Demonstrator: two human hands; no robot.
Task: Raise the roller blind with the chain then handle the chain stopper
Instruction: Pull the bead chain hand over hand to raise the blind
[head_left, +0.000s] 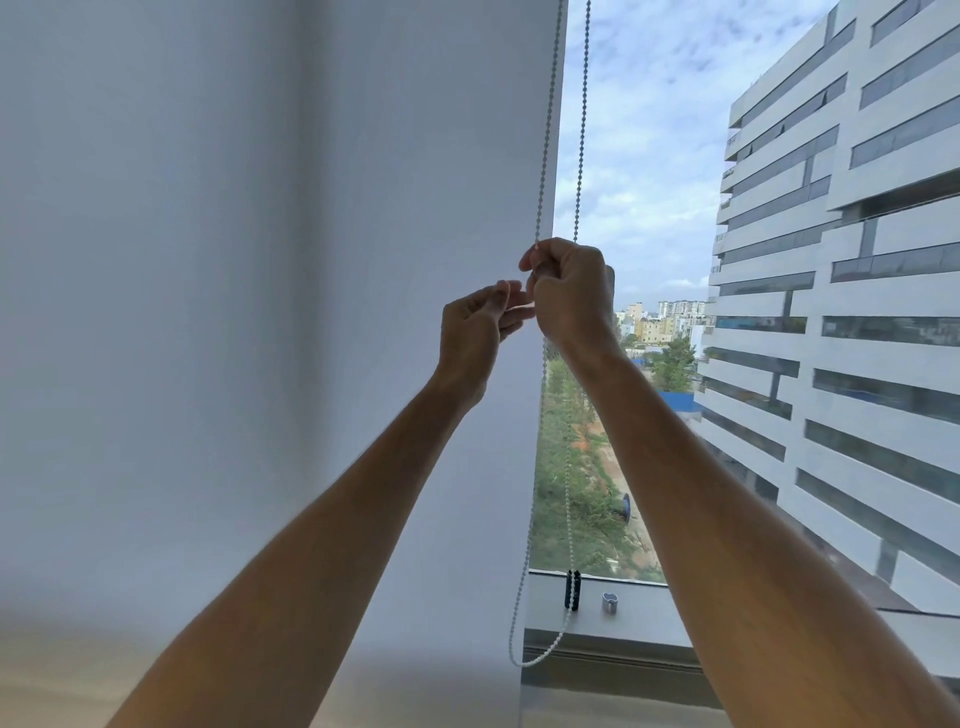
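A white roller blind (260, 260) covers the left and middle of the head view, hanging down past the sill. Along its right edge runs a white bead chain (582, 130) as two strands that meet in a loop (535, 657) near the sill. My right hand (571, 291) is raised and shut on the left strand of the chain. Just below and left of it, my left hand (478, 332) has its fingertips pinched together at the same strand, touching the right hand. A small black piece (572, 590) sits on the chain low down near the sill.
A grey window sill (649, 613) runs along the bottom right, with a small metal fitting (612, 601) on it. Through the glass stands a large white building (831, 312) with trees below.
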